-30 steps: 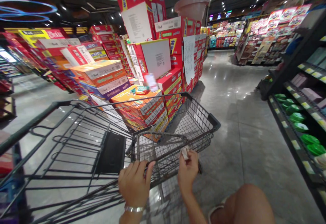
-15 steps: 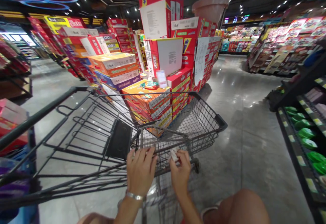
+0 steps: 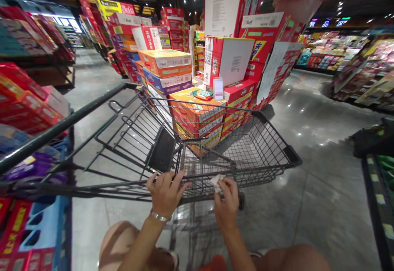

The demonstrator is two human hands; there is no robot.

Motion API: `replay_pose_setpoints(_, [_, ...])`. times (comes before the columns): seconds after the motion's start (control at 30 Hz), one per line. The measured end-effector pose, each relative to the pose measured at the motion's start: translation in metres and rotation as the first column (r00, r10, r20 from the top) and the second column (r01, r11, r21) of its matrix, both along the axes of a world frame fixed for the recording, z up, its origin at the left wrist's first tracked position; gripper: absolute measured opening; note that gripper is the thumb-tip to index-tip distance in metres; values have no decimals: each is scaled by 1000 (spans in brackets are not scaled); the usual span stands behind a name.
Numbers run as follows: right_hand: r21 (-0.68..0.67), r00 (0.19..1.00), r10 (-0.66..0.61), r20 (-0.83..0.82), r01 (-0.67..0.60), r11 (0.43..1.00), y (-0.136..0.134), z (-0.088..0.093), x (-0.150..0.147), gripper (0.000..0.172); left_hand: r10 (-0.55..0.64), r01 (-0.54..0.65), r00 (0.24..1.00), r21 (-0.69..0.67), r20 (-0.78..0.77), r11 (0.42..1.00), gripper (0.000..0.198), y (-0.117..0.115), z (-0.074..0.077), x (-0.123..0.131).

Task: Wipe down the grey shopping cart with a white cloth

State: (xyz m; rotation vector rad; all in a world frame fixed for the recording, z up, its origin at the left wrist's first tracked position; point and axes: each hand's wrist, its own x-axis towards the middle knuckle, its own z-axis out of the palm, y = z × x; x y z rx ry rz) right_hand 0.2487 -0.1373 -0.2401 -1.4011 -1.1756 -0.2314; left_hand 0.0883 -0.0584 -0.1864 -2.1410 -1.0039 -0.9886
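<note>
A dark metal shopping cart (image 3: 261,133) stands sideways before me, its wire basket bare inside. My left hand (image 3: 166,193), with a silver bracelet at the wrist, lies at the cart's near top rail. Its fingers are spread and its thumb sticks out to the right; it holds nothing. To its right, my right hand (image 3: 227,201) pinches a crumpled white tissue (image 3: 216,182) against the same side of the cart. Part of the wire side is covered by both hands.
Beyond the cart rise stacked red and orange cartons (image 3: 197,113), with a small sign (image 3: 218,89) on them. Goods in blue crates (image 3: 40,226) stand at left, a dark shelf (image 3: 377,205) at right. Polished floor (image 3: 320,139) runs past the cart. My knees are at the bottom.
The view has turned left, so the cartons and cart shift rightward. My left fingers are spread wider on the rail. The tissue remains in my right hand.
</note>
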Motion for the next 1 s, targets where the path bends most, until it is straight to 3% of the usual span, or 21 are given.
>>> replay_pose_setpoints(0.2, [-53,990,27,139,-19,998,-6,-10,30,33,-24,25,998,-14,61,1000,27,-2,1,3])
replay_pose_setpoints(0.37, [-78,984,-23,176,37,996,-10,-5,41,31,-17,20,998,-51,68,998,28,-4,-1,3])
replay_pose_setpoints(0.53, [-58,982,-122,145,131,990,-20,16,16,27,-15,23,996,-90,92,996,30,-6,-2,5])
replay_pose_setpoints(0.67, [-64,988,47,147,-38,997,-19,27,-19,35,-24,35,994,-108,105,994,29,-8,1,5])
replay_pose_setpoints(0.8, [-112,978,148,145,-133,985,-3,21,-30,31,-33,46,994,-126,106,991,31,-8,3,6])
replay_pose_setpoints(1.0, [-107,989,56,136,-42,993,6,13,-15,22,-25,40,993,-132,112,990,29,-10,2,7])
